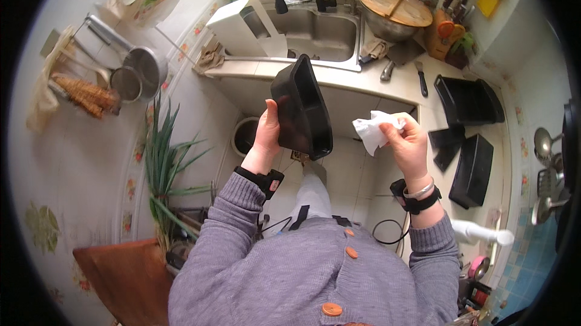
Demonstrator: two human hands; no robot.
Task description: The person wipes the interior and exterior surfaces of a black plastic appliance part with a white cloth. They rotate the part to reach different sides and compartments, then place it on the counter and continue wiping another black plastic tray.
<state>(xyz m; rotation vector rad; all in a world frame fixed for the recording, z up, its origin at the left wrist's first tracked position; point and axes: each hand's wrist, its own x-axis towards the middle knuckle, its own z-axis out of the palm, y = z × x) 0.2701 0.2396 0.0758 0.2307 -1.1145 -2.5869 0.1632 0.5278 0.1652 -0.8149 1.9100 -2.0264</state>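
My left hand [268, 131] grips a black plastic bin [295, 122] by its side, thumb up along the wall, the open side with its inner divider turned to the right. In my right hand [405, 137] a crumpled white tissue [374, 131] is pinched between thumb and fingers, a short way right of the bin and apart from it. On the counter at the right lie a black tray [470, 101], another black bin [472, 171] and flat black pieces [447, 142].
A steel sink [336, 38] holds a white box-shaped part [243, 26] on its left rim. A cleaver [404, 54] and a small black-handled tool [422, 80] lie on the counter [313, 71]. Green onions [165, 158] and a wooden board [127, 276] stand at the left.
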